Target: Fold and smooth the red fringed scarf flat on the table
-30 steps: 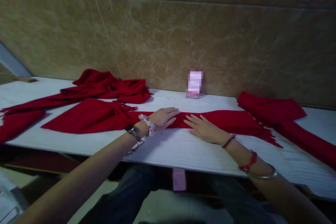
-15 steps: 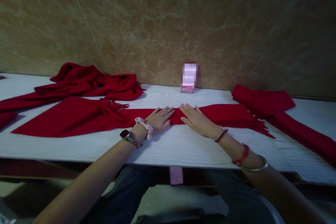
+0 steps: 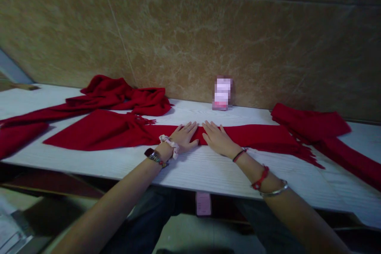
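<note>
A red fringed scarf lies lengthwise across the white table, flat and narrow on the right, with a wider, creased part spreading out on the left. My left hand rests flat on its middle, fingers stretched out. Just to the right, my right hand presses on the same scarf, palm down with fingers extended. A small gap separates the two hands. Fringe shows at the scarf's right end and near the creased left part.
Behind to the left is a crumpled red scarf. Another folded red scarf lies at the right. A phone with a blurred screen leans against the brown marbled wall. The white table ends in front of my legs.
My hands have come slightly closer together on the scarf, the right one shifting a little leftward. The camera view has turned slightly, so the surroundings appear displaced.
</note>
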Motion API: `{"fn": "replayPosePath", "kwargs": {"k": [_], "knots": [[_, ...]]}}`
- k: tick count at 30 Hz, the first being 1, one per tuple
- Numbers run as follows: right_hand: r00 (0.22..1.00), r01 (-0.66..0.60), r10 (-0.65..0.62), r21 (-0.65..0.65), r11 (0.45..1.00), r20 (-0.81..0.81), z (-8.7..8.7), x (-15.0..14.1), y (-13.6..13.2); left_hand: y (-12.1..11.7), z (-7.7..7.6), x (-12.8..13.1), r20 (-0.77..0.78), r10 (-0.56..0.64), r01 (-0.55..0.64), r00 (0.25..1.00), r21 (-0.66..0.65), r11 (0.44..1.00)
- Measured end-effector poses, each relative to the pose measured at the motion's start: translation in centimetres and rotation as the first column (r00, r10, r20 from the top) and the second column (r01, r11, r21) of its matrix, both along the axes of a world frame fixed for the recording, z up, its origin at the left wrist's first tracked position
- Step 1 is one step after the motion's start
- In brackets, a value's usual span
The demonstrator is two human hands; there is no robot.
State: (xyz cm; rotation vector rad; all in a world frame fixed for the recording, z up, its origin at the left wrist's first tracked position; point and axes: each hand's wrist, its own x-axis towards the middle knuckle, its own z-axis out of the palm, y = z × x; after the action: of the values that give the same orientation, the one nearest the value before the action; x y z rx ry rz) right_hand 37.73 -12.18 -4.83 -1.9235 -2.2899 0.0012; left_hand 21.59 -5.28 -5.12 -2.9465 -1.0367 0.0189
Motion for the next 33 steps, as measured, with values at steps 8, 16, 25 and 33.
{"fn": "replayPosePath", "kwargs": {"k": [8,16,25,33], "knots": [[0.984,0.147,-0.145,-0.014,0.989,0.108,-0.7,3.2,-0.9,0.2,-0.2,-0.4,0.001,0.017,-0.017,1.000,-0.015,1.000],[0.995,0.038,-0.044,0.072,0.997,0.085,0.3,0.3,-0.6,0.4,-0.3,-0.4,0.028,0.000,-0.001,1.000,0.021,1.000],[0.962,0.158,-0.165,0.049,0.986,0.219,-0.2,4.7,-2.2,0.6,-0.3,-0.4,0.013,-0.002,0.001,1.000,0.020,1.000],[0.890,0.361,-0.338,-0.020,0.932,0.305,1.9,12.4,-5.5,0.8,-0.5,-0.2,0.009,-0.002,0.002,1.000,0.010,1.000]]}}
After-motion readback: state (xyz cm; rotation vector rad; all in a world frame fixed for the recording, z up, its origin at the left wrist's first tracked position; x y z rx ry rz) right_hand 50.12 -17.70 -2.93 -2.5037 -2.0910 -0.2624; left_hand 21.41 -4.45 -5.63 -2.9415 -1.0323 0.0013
